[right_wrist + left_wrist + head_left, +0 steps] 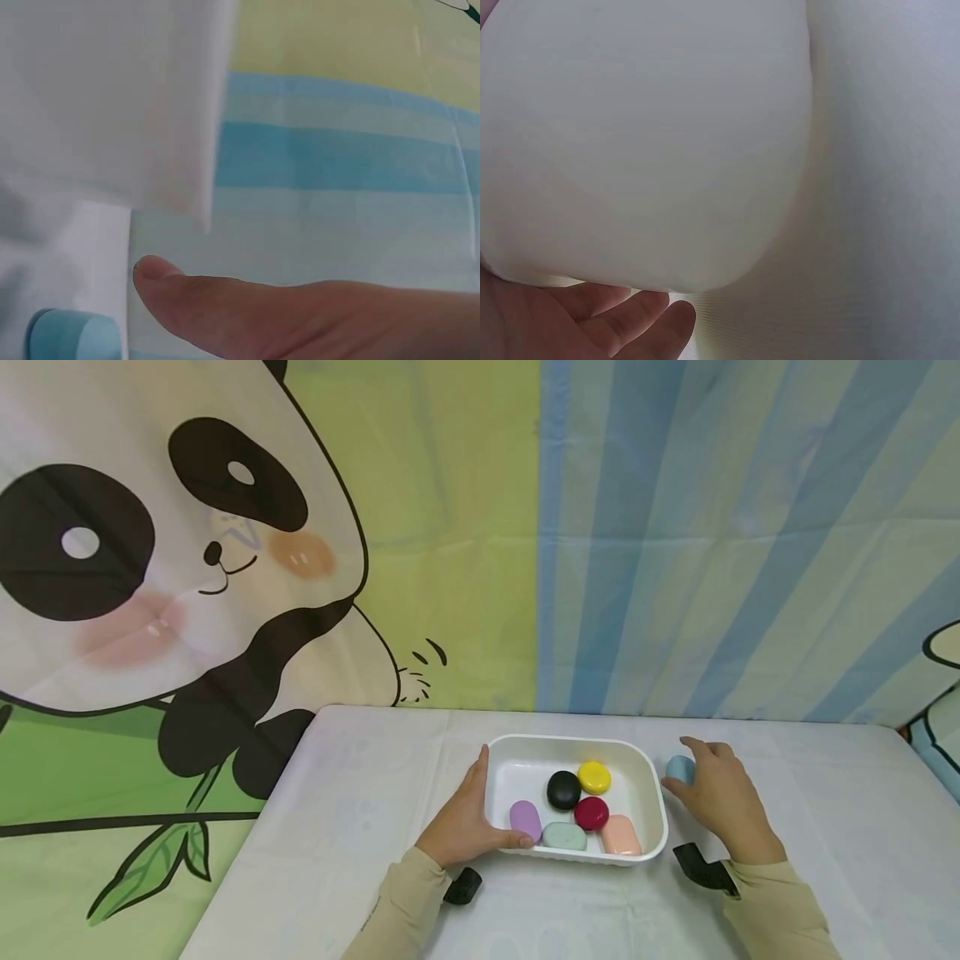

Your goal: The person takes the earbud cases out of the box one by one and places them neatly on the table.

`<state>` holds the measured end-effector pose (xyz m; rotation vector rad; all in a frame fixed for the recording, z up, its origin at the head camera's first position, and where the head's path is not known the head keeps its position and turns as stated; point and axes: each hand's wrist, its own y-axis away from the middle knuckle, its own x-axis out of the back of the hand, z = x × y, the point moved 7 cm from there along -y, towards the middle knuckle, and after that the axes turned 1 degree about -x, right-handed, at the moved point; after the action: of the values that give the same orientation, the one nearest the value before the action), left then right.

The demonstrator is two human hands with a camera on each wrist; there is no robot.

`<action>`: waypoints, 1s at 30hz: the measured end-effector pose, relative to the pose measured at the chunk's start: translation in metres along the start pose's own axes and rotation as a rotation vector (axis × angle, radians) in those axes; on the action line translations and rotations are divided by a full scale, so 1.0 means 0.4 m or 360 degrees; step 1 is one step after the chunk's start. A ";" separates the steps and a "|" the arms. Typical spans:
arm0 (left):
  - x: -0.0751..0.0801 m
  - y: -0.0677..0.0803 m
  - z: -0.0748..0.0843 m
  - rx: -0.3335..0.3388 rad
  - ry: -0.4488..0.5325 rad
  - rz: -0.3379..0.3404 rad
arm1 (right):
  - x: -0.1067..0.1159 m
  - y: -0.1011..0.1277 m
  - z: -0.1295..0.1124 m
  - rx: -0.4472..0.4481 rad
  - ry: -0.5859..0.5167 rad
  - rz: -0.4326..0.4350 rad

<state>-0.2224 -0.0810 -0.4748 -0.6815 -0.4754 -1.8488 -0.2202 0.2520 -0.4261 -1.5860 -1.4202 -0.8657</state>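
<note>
A white rectangular tray [649,810] is held at its left end by my left hand [468,818], thumb along the front edge and fingers at the left side. In the left wrist view the fingers [664,330] lie against the tray's pale outer wall [645,150]. Inside the tray are several smooth rounded pieces: black [564,791], yellow [594,777], dark red [591,813], purple [526,821], pale green [564,836] and peach [621,835]. My right hand [723,793] spreads thumb and fingers around a light blue rounded piece [75,334]; its thumb [217,307] stands apart from it.
A white cloth covers the table [840,843]. Behind its back edge hangs a printed curtain [465,527] with a panda and blue stripes. Dark straps [462,887] sit by both wrists.
</note>
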 end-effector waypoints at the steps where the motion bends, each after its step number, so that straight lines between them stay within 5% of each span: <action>1: 0.001 0.000 0.001 -0.0001 0.0003 0.0001 | 0.005 0.002 -0.006 0.0010 -0.0002 0.0011; 16: 0.003 0.004 0.002 0.0008 0.0018 -0.0007 | 0.047 0.039 -0.107 0.0102 -0.0044 -0.0015; 30: 0.001 0.005 0.001 0.0018 0.0016 0.0009 | 0.005 0.069 -0.204 0.0288 -0.0114 -0.0123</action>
<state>-0.2207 -0.0818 -0.4744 -0.6646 -0.4766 -1.8424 -0.1903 0.1782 -0.3927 -1.4463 -1.5728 -0.7090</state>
